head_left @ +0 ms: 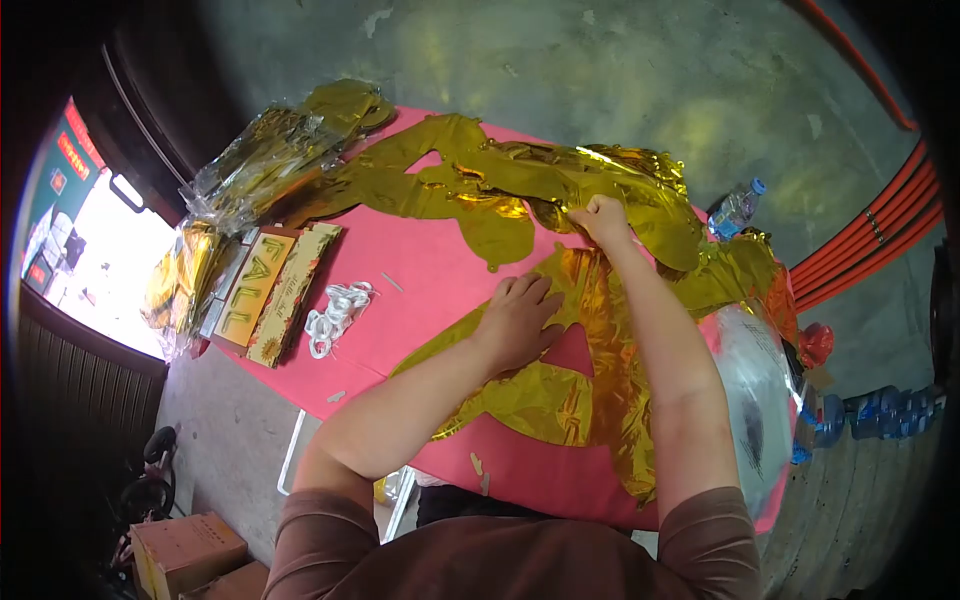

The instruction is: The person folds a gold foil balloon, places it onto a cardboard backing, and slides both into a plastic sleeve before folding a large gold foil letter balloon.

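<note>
A flat, uninflated gold foil balloon (535,405) lies on the pink-covered table (440,465) in front of me. My left hand (515,322) rests on it with the fingers apart. Farther up, my right hand (602,220) is closed, its fingers pinching the edge of gold foil where the near balloon meets other gold foil balloons (430,185). Exactly which layer the fingertips grip is hidden. More flat gold foil (735,275) spreads to the right of my right forearm.
At the left are clear-wrapped gold foil packs (290,150), a "FALL" balloon package (255,290) and a bundle of white ribbon (340,315). A water bottle (735,210) and a clear plastic bag (750,400) sit right. Cardboard boxes (185,550) stand on the floor.
</note>
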A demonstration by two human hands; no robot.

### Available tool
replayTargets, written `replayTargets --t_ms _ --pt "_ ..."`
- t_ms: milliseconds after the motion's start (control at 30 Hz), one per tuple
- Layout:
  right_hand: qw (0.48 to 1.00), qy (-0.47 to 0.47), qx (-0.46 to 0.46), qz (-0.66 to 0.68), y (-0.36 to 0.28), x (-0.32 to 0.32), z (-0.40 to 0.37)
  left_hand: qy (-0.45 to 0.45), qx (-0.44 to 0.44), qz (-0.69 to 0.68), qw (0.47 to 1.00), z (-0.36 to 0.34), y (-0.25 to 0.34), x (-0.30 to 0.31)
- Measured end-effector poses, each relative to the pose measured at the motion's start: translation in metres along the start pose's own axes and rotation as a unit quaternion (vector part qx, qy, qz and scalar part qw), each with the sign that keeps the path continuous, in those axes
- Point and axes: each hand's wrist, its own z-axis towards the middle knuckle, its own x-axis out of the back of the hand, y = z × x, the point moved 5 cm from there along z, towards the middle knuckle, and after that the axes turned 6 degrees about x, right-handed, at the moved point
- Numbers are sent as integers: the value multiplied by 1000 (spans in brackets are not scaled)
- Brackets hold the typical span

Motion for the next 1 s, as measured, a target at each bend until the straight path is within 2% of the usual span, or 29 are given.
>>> replayTargets --t_ms 133,200,233,300,333,400,433,500,533,600,700,933,1000 --pt "998 -13 -30 53 1 -3 2 -3 2 2 1000 -1 -1 -1" --pt "998 1 -18 -52 -12 6 -2 4 -2 -4 1000 0 -1 -1" --pt "998 0 -17 -53 -16 9 -4 4 -1 -4 1000 0 0 0" --pt "987 -15 44 -156 -27 10 -6 -2 -1 8 1000 0 1 1" --pt "987 -16 44 -156 -26 8 -7 -4 0 7 1000 0 0 0" --pt "971 2 116 -211 -35 4 -10 6 -4 4 1000 0 -1 -2" --pt "971 -1 115 -209 -35 2 -10 3 -2 3 1000 0 -1 -2" --pt "947 -26 138 -288 -40 -7 -9 10 -8 3 1000 -1 0 -1" --pt "948 -25 136 -287 -41 -9 -10 9 -9 4 1000 -1 1 -2" --pt "922 -75 168 -341 -52 -17 -9 -4 2 0 1000 1 0 -1" --pt "918 -117 129 -357 -64 -24 -4 -14 11 6 1000 0 1 1" --pt "922 -118 126 -347 -69 -35 6 -31 25 5 999 1 0 0" --pt "899 -146 142 -387 -62 -36 7 -19 16 6 1000 1 0 -1"
